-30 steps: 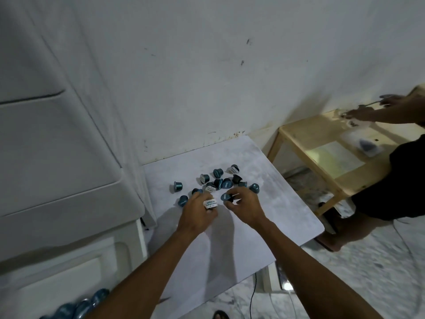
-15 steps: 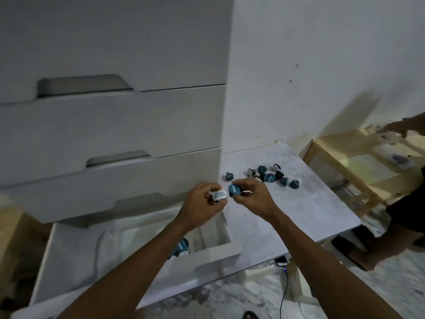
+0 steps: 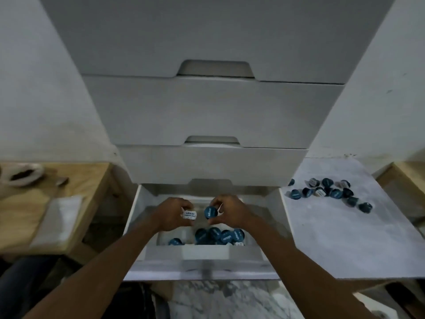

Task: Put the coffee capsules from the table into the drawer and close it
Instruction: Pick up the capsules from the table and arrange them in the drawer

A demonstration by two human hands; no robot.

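The bottom drawer (image 3: 138, 229) of a white cabinet stands pulled out, and both my hands hover over it. My left hand (image 3: 171, 214) grips a capsule with a white lid (image 3: 189, 214). A blue-lidded capsule (image 3: 210, 212) is pinched in my right hand (image 3: 230, 214). Below them, several blue capsules (image 3: 217, 236) lie in a small white tray (image 3: 204, 250) inside the drawer. To the right, several more capsules (image 3: 328, 192) sit scattered on the white table (image 3: 345, 238).
Two shut drawers (image 3: 207, 111) stack above the open one. A wooden table (image 3: 69, 192) with a white dish (image 3: 20, 174) and a white cloth (image 3: 59, 219) stands at left. Another wooden table edge (image 3: 404, 178) shows at far right. Marble floor (image 3: 230, 300) lies below.
My view swung left from the table to the cabinet. Both hands carried their capsules from the table's pile over to the open drawer.
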